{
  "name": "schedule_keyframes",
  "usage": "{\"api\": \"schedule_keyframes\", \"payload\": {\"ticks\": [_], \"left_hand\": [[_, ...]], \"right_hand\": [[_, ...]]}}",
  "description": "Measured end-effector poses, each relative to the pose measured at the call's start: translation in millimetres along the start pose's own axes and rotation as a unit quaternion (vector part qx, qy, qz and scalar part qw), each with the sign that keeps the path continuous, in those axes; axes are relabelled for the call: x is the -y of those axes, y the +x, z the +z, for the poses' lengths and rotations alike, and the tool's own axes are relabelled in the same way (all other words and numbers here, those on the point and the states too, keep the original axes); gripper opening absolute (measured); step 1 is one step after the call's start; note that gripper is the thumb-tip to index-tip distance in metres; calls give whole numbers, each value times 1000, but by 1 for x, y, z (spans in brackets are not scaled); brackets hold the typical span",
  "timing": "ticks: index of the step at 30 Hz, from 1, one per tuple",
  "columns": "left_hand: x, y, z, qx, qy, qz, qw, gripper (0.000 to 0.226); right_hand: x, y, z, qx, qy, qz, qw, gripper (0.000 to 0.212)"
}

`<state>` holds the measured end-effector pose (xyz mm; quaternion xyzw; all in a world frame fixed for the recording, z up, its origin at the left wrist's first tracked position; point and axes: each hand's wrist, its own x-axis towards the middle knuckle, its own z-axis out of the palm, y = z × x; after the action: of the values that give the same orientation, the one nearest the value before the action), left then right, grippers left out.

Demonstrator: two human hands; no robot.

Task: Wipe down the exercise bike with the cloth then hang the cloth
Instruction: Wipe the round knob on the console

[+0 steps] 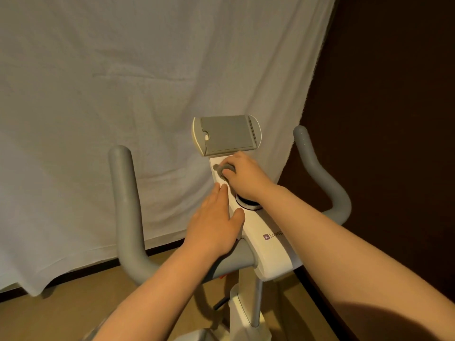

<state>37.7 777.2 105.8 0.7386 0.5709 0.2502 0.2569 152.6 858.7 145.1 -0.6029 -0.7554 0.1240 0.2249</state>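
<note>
The exercise bike's white console (270, 254) runs down the middle of the view, between a grey left handlebar (123, 198) and a grey right handlebar (317, 168). My right hand (248, 179) is closed on a small bunched grey cloth (226, 169), pressing it on the console's upper end just below the grey tablet holder (227, 134). My left hand (214, 225) lies flat on the console's left edge, fingers stretched forward, thumb apart. A round dial (247, 205) shows between the two hands, partly hidden by my right wrist.
A large white sheet (123, 94) hangs right behind the bike. A dark wall (384, 94) fills the right side. The bike's white post (243, 311) drops to a tan floor (61, 313).
</note>
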Motion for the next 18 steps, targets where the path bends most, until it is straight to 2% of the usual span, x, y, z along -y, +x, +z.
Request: {"api": "schedule_keyframes", "payload": {"ticks": [2, 5, 7, 10, 12, 18], "left_hand": [[-1, -1, -2, 6, 1, -6, 1000, 69], [0, -2, -2, 4, -6, 3, 1000, 67], [0, -2, -2, 5, -6, 5, 1000, 67], [-1, -3, -2, 15, 2, -10, 1000, 69], [-2, -3, -2, 19, -1, -9, 1000, 69], [-5, -4, -6, 15, -11, 4, 1000, 65]], "right_hand": [[-11, 0, -2, -20, 14, 26, 999, 25], [-24, -9, -3, -93, 63, 121, 986, 28], [-14, -30, 4, -137, 86, 151, 975, 30], [-1, -78, 12, -176, 1, 161, 971, 32], [-2, -96, 11, -179, -42, 162, 970, 32], [2, -77, 6, -143, -37, 177, 973, 32]]}}
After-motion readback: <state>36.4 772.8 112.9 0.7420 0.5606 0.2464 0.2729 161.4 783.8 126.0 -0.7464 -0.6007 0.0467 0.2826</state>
